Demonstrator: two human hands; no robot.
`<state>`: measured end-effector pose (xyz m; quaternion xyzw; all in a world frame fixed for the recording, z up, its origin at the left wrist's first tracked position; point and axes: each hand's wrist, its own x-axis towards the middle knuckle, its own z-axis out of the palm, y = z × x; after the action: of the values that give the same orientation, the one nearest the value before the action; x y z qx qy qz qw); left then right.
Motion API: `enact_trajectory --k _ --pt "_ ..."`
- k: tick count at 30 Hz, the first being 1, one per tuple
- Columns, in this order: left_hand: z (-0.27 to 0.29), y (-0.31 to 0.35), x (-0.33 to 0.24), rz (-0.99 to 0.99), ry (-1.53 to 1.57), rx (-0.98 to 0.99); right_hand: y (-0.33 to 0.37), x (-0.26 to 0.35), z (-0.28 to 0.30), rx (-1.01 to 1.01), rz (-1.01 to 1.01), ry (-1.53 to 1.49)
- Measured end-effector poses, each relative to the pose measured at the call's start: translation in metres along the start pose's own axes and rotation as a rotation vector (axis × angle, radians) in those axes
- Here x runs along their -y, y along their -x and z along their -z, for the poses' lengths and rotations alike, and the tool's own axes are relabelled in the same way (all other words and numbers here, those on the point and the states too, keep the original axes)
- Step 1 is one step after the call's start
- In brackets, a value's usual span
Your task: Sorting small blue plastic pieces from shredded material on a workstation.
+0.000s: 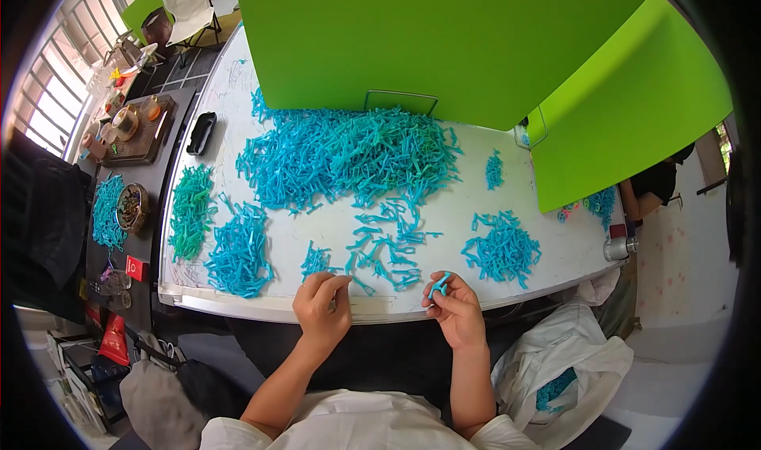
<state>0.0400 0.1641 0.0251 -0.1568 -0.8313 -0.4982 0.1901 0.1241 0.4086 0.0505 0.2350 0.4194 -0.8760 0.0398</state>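
Observation:
My right hand (458,314) pinches a small blue forked plastic piece (439,287) between thumb and fingers, just over the table's front edge. To its left, my left hand (323,307) has its fingertips pressed together; whatever they hold, if anything, is hidden. Loose blue pieces (388,252) lie scattered beyond and between my hands. A small blue heap (315,260) sits right behind my left hand. Past my right hand is a larger blue heap (503,248). A big blue and teal mound (349,157) spreads across the middle of the white table (460,200).
At left stand a green heap (191,212), a blue heap (239,252) and a black tray (202,133). Green panels (452,45) rise behind the mound. A side table (151,164) holds a bowl (132,207). An open white sack (579,355) with blue pieces is at lower right.

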Motion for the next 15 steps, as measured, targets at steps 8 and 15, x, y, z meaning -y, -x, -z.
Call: enact_trajectory --k 8,15 --pt "0.000 0.000 0.001 0.014 -0.012 0.012 0.003 0.009 -0.020 -0.073 0.009 0.008" --pt "0.000 0.000 0.001 0.020 -0.011 0.023 -0.012 -0.004 -0.010 -0.489 0.664 1.516"
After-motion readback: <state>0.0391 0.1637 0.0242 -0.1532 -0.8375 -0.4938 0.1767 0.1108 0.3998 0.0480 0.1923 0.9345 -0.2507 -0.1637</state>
